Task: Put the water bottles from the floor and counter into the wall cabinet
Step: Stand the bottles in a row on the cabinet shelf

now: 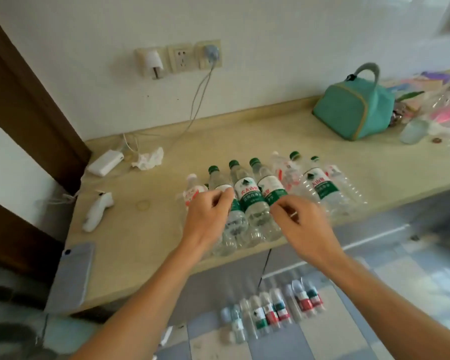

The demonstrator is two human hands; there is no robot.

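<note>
Under both hands, counter bottles (247, 201) are reached for; left hand (205, 214) and right hand (299, 222) half-curled, nothing gripped yet. Floor bottles (270, 310) below are untouched; cabinet unseen, task barely begun.

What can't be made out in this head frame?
- Wall cabinet: not in the head view, outside the frame.
- Left hand and right hand: whether either has a grip on the counter bottles is unclear; fingers curled over the labels, motion blur.
- Floor bottles: blurred, exact count uncertain.
- Bottles under the hands: lower bodies partly covered.
</note>
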